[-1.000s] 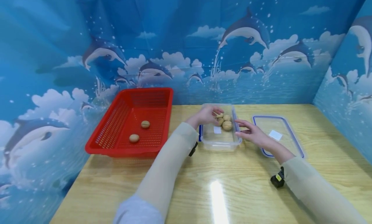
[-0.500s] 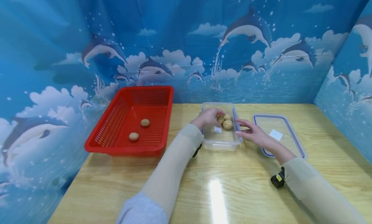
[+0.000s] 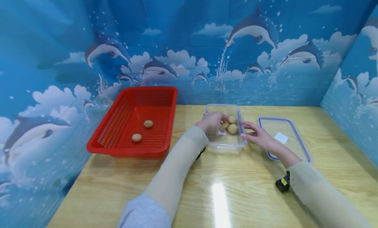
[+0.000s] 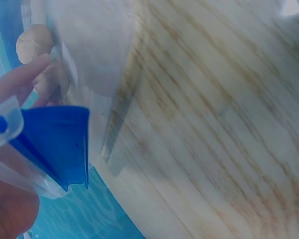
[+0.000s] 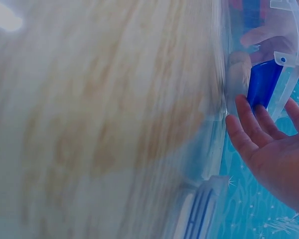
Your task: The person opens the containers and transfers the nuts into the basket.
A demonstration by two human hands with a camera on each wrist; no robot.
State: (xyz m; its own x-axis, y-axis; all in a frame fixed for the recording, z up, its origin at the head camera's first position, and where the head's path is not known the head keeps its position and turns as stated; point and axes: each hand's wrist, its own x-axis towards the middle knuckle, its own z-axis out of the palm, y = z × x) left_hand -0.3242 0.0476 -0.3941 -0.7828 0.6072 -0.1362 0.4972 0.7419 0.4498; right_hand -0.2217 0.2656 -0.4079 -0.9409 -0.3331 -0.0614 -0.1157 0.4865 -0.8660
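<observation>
- Here's the clear box (image 3: 224, 145) on the desk (image 3: 251, 192), mouth up, between the red basket (image 3: 133, 151) and the lid (image 3: 274, 125), its long axis seeming to run from the person toward the dolphin backdrop (image 3: 189, 37).
- The lid lies flat just right, slanting a little, its near end swinging rightward.
- Walnuts (image 3: 232, 129) bunch against the box's right side; two more, well apart from them, sit in the basket.
- Now the tricky part: the left hand (image 3: 215, 120) dips into the box, covering part of the white label and maybe some nuts.
- A blue flap (image 4: 57, 144) blocks much of the left wrist's view, and the nuts look hazy through plastic.
- Left grip: fingers bent down at the nuts, one fingertip right by them; whether it pinches one, I can't tell.
- Right hand (image 3: 257, 135): fingers spread and loose, tips against the box's right wall, nothing held.
</observation>
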